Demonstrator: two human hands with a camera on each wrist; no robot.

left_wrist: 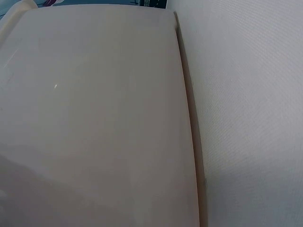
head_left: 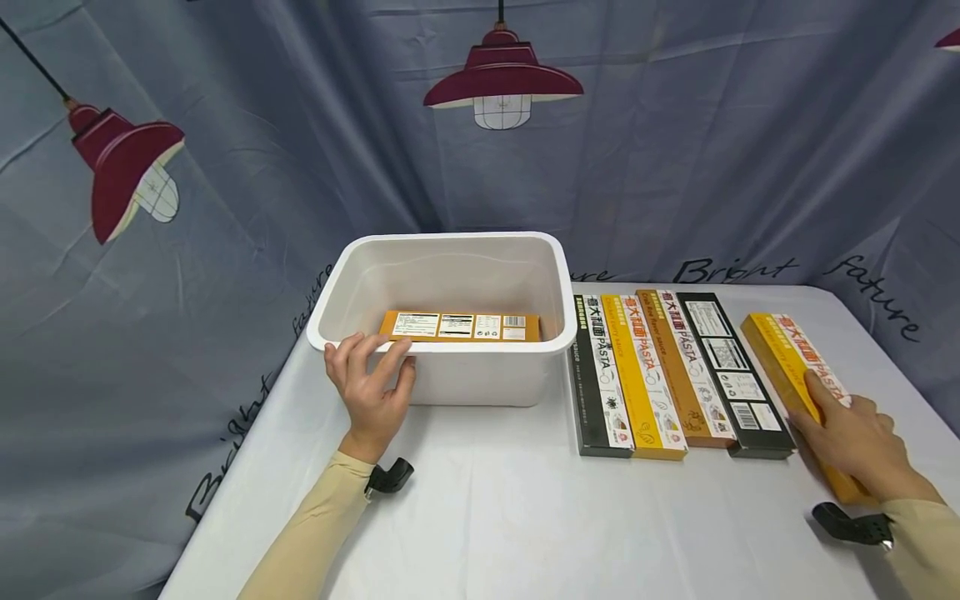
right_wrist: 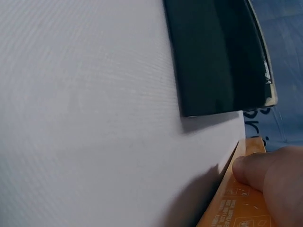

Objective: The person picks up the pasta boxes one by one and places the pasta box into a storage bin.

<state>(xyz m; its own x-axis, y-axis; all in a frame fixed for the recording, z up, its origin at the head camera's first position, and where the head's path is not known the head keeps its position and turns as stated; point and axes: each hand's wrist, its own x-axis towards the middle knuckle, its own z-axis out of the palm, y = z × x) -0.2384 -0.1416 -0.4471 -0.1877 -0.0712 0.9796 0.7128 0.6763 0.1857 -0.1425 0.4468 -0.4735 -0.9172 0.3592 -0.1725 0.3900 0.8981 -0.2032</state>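
My left hand [head_left: 371, 392] holds the near rim of a white plastic bin [head_left: 480, 375], its fingers over the edge and its thumb against the outer wall. Inside the bin lies an orange-brown box [head_left: 465, 327] with white label panels. At the right, my right hand [head_left: 862, 437] grips a yellow pasta box [head_left: 776, 358] across its near half. In the right wrist view the thumb [right_wrist: 255, 170] presses on the side of that box, while the other fingers are hidden. The left wrist view shows only the bin's wall [left_wrist: 94, 113] and the tablecloth.
Between bin and right hand lie a black pasta box [head_left: 600, 375], a yellow one [head_left: 643, 375], a brown one [head_left: 685, 367] and another black one [head_left: 735, 375], side by side. A grey-blue curtain [head_left: 675, 167] hangs behind the white table [head_left: 525, 517].
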